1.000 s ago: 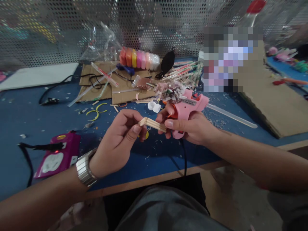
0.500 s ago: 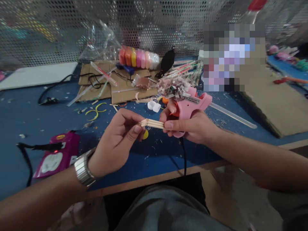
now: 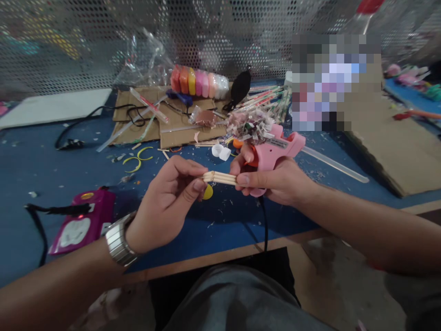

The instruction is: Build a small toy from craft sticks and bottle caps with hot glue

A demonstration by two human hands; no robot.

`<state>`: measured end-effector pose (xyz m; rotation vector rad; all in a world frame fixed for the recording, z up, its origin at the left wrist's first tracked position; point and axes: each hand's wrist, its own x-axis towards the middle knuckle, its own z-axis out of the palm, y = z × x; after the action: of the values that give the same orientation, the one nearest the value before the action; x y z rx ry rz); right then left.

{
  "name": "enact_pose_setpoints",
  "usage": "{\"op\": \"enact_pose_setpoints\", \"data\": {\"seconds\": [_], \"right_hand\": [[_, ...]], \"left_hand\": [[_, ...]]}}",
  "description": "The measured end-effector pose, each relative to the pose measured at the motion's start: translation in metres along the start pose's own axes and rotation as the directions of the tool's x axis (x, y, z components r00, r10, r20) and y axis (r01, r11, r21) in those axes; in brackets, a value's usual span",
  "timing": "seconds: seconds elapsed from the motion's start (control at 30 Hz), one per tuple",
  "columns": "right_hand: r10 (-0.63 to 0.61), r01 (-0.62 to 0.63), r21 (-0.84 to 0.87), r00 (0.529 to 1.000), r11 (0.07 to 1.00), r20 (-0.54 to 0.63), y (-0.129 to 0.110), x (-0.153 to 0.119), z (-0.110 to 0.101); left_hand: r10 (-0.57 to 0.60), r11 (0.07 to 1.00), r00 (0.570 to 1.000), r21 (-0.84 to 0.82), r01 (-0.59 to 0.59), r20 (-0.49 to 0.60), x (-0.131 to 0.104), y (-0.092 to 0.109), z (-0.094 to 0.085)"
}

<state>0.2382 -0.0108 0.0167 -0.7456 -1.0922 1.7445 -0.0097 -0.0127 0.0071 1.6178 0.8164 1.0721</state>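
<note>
A small bundle of thin wooden sticks (image 3: pixel 223 178), bent at a joint near its left end, stretches between my two hands. My left hand (image 3: pixel 168 202) pinches the bent end between thumb and fingers. Thumb and fingertips of my right hand (image 3: pixel 279 181) grip the other end, and the same hand is wrapped round a pink glue gun (image 3: pixel 272 149) with an orange trigger. A translucent glue stick (image 3: pixel 336 164) runs out to the right from behind the gun. Shredded silvery scraps (image 3: pixel 251 125) show at the gun's front, where its nozzle cannot be made out.
Cardboard pieces (image 3: pixel 186 135) lie at the back, with a pack of coloured clay (image 3: pixel 198 82) on them. White caps (image 3: pixel 220 151) and yellow curved strips (image 3: pixel 132 163) are scattered ahead. A purple box (image 3: pixel 84 220) with a black cable is at left. Cardboard (image 3: pixel 396 151) leans right.
The sticks have shifted very slightly to the right, and the bent end shows a little differently at my left fingertips. Both hands keep their hold.
</note>
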Motion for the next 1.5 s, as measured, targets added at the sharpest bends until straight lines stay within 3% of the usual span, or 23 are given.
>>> {"op": "enact_pose_setpoints", "data": {"seconds": [1.0,1.5], "right_hand": [[0.0,-0.001,0.018,0.999,1.0,0.049,0.0045,0.0026,-0.0034],[0.001,-0.002,0.012,1.0,1.0,0.03,0.0036,0.0017,-0.0017]], "left_hand": [[0.022,0.999,0.998,0.045,-0.024,0.052,-0.0009,0.0021,0.0021],[-0.089,0.996,0.995,0.02,0.088,0.052,-0.0022,0.0028,0.0023]]}}
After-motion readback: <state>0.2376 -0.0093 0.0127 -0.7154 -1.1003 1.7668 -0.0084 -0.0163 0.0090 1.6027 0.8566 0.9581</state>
